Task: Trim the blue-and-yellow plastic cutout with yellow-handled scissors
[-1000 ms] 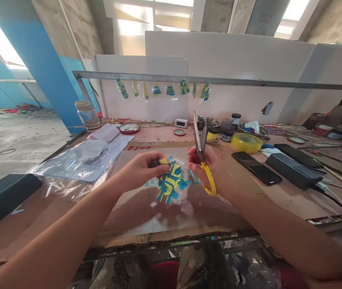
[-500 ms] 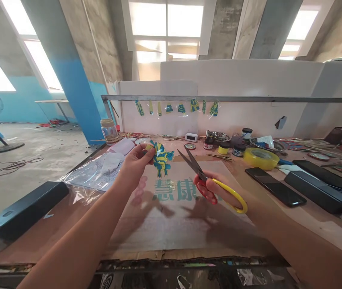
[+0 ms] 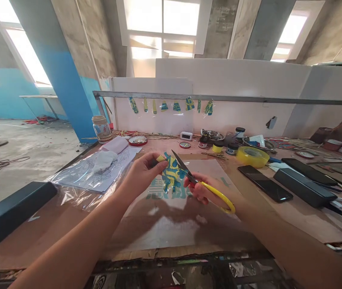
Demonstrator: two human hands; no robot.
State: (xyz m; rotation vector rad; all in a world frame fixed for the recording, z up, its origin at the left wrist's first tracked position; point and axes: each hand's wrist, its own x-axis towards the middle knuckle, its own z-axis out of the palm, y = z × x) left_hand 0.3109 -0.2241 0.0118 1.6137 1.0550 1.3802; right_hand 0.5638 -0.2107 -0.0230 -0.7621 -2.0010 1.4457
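My left hand pinches a blue and yellow patterned cutout by its upper left edge, held above the work surface. My right hand is closed round a pair of scissors with a yellow handle. Its dark blades point up and to the left, at the cutout's right side. Whether the blades touch the cutout I cannot tell. Below both hands lies a pale sheet with green characters, partly hidden by the cutout and my right hand.
Similar cutouts hang from a metal rail at the back. To the right are a roll of yellow tape, a phone and small paint jars. A glass jar and plastic-covered drawings lie left.
My left hand has brought the cutout right and slightly down. The scissors have moved left, so blades and cutout now overlap in view. The whole view has also shifted a little.
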